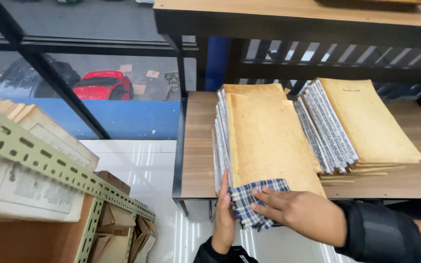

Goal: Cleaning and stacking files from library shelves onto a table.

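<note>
My left hand (224, 219) lies flat against the folder stack (264, 141) edge; my right hand (298, 212) presses the checked cloth (254, 202), grip open, holding nothing.

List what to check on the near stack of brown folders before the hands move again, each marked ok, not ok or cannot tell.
1. Left hand flat against the near stack's front edge: ok.
2. Right hand pressing the checked cloth: ok.
3. Cloth fully on the shelf: not ok, it hangs past the edge.
4. Stack edges squared: not ok, sheets fan out at left.
5. Gap to the second stack: cannot tell.
</note>
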